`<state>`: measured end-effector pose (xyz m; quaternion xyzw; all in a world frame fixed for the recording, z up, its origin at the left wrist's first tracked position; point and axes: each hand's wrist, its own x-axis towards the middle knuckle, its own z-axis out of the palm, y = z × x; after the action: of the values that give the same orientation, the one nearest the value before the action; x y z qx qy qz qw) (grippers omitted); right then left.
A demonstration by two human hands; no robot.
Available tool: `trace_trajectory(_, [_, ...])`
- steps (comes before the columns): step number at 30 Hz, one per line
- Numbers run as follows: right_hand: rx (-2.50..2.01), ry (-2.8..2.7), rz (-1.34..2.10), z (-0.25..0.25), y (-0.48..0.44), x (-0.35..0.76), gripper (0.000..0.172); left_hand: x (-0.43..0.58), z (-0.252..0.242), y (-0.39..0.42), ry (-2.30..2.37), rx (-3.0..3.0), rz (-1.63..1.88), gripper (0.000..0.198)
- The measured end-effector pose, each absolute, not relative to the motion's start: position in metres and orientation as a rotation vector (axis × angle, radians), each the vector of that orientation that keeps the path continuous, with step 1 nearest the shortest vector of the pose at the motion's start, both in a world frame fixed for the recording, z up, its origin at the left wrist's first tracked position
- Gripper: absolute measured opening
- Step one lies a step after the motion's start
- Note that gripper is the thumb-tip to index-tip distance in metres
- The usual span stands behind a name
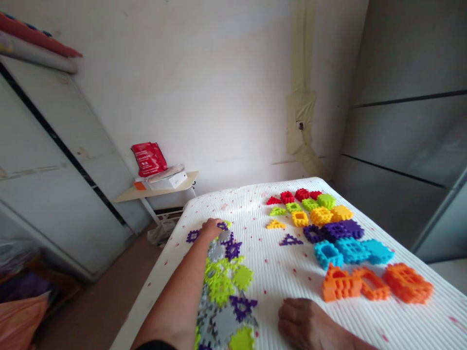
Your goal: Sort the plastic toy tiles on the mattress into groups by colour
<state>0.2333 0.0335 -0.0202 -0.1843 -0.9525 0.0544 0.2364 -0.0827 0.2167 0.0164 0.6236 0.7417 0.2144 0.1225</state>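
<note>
My left hand [210, 228] reaches to the far end of a loose spread of toothed plastic building tiles. Its fingers are bent and seem to pinch a small purple tile [222, 226]; the fingertips are partly hidden. Below it lie a purple tile [232, 250], a lime green tile [221, 289] and a grey tile [224, 323], among several overlapping others. My right hand [305, 321] rests on the white ribbed cover [272, 282], fingers curled in, with nothing visible in it. Orange tiles [407, 283] stand in stacks beyond it.
Stacked tiles form colour rows on the right: blue [352, 250], purple [343, 229], yellow [321, 215], lime green [326, 200] and red [302, 194]. A side table [127, 194] with a red package [149, 159] stands back left. Grey cabinets [404, 131] flank the right side.
</note>
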Motion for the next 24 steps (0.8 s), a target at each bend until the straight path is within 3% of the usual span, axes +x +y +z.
trace_trajectory(15, [-0.541,-2.681,0.092,-0.026,0.035,0.235,0.018,-0.065,0.036,0.19,2.256,1.987,0.596,0.024])
trace_trajectory(24, [-0.536,-2.688,0.074,-0.026,0.037,0.235,0.018,0.061,0.02,0.171,1.789,2.167,0.693,0.023])
